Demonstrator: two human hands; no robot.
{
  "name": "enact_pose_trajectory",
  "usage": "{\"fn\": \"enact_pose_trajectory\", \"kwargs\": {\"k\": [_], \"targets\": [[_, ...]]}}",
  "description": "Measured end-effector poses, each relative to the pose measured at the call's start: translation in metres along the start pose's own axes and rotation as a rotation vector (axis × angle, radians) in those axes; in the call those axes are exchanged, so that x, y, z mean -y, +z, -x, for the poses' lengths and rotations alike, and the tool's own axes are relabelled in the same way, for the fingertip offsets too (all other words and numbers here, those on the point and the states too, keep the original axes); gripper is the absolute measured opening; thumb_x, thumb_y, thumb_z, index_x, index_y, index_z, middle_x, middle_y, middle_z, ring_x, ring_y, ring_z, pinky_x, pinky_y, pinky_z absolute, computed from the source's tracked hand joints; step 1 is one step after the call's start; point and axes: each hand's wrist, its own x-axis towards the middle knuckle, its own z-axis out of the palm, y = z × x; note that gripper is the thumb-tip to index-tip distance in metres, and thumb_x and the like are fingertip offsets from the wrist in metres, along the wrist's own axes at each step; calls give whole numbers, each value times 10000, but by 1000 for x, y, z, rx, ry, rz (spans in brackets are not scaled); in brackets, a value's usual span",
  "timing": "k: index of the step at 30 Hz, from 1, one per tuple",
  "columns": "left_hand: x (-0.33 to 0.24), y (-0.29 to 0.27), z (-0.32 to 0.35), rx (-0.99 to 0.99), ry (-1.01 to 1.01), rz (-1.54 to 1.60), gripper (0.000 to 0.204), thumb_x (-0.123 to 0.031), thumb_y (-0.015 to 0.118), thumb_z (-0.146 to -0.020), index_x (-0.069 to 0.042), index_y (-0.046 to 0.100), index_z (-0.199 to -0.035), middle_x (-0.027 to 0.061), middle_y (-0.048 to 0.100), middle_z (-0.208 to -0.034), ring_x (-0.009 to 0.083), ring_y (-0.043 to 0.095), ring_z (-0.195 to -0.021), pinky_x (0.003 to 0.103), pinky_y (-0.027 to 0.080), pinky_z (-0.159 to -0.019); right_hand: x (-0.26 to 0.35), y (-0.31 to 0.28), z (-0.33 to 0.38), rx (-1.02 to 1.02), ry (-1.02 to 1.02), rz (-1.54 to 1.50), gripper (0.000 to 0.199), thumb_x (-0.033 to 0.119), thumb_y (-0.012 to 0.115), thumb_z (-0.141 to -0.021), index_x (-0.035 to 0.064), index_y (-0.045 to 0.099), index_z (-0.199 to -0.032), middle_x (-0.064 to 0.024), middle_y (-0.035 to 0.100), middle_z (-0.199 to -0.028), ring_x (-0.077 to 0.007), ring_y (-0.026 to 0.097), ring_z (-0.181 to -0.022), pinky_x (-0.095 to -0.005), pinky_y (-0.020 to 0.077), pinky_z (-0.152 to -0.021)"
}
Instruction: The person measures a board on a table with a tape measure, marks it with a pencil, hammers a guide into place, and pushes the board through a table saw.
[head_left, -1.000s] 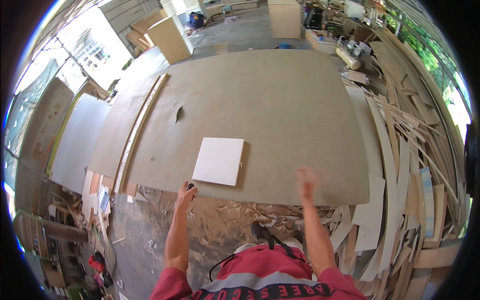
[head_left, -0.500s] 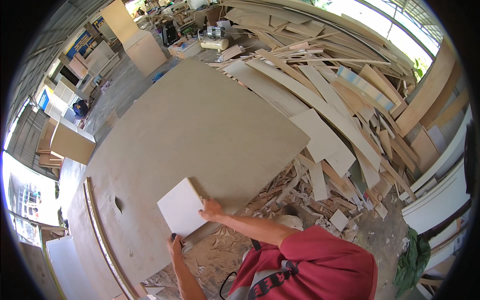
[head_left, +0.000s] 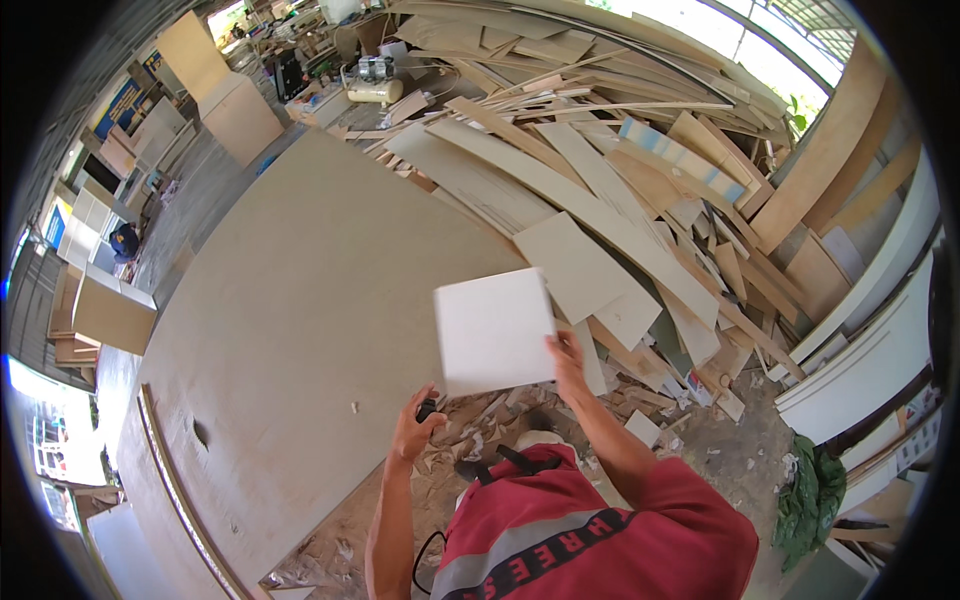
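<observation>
A white square board [head_left: 495, 335] is held up over the near right edge of a large grey-brown sheet [head_left: 280, 310]. My right hand [head_left: 567, 367] is closed on the board's right edge. Just below the board's lower left corner, my left hand [head_left: 413, 425] curls round a small black object [head_left: 426, 409]. Its kind cannot be made out, as the fingers partly cover it. My left fingers are apart from the board.
Offcuts and long boards [head_left: 600, 220] are heaped on the right. Wood scraps and shavings [head_left: 480, 420] cover the floor before me. A narrow strip [head_left: 180, 500] and a dark leaf-like piece [head_left: 199, 433] lie on the sheet. An air compressor [head_left: 375, 80] stands farther back.
The white board has moved right and up off the large sheet, turning in my right hand. My left hand has also moved right, with the black object in it. The view has shifted rightward.
</observation>
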Motion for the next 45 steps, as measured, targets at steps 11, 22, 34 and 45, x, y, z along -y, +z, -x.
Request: {"fn": "enact_pose_trajectory", "kwargs": {"k": [11,22,34,45], "targets": [[-9,21,27,-315,-60,92,563,-141,697,-777,41,556,-1291,112,629,-1057,124,579,-702,245,466,-596,-16,-233,-92,-978,-206,-7,322,157,631,-956,15,440,-1174,-142,613,-1063,-239,605,-949,-354,476,-852],[58,-12,189,-1019,-312,611,212,-150,671,-836,-14,617,-989,93,610,-789,235,610,-613,328,480,-483,-70,-160,-206,-510,398,1,364,172,612,-947,11,467,-1240,-98,581,-990,-233,562,-842,-355,465,-730],[81,29,296,-1168,-191,1274,206,-257,658,-892,-72,581,-846,71,584,-763,218,583,-684,357,496,-602,-160,-212,-165,-146,401,498,324,185,441,-939,-63,575,-1100,-166,647,-891,-259,658,-614,-353,489,-427],[99,-26,386,-1131,-32,1042,204,-223,629,-934,-29,613,-995,87,640,-860,239,663,-784,355,518,-638,-137,81,117,1247,317,657,280,187,715,-877,14,659,-1089,-51,685,-908,-132,645,-786,-281,514,-674]]}}
